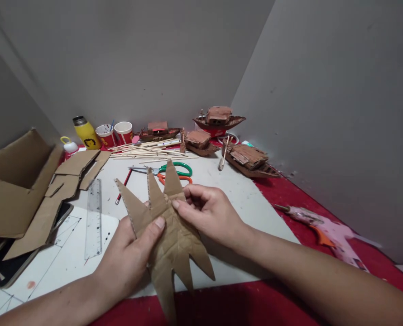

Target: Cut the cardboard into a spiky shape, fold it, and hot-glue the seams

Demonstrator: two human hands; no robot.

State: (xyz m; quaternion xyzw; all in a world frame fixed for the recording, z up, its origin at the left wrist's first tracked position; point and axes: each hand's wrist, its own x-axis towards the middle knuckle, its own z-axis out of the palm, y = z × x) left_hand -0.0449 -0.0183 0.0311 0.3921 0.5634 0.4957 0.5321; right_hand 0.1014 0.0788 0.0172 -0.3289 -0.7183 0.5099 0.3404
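Gently, my left hand (pixel 130 253) at eight o'clock and right hand (pixel 211 213) at two pinch the cardboard cutout (pixel 176 242) mid-body; it seems light, creasable.

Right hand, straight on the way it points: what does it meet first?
The spiky cardboard cutout, already pinched by the right hand; beyond it, probably the red pencil, though depth is unclear.

You see soft, even indoor light with faint shadows and no glare. Wide-angle distortion bends the edges; your forearms blur slightly.
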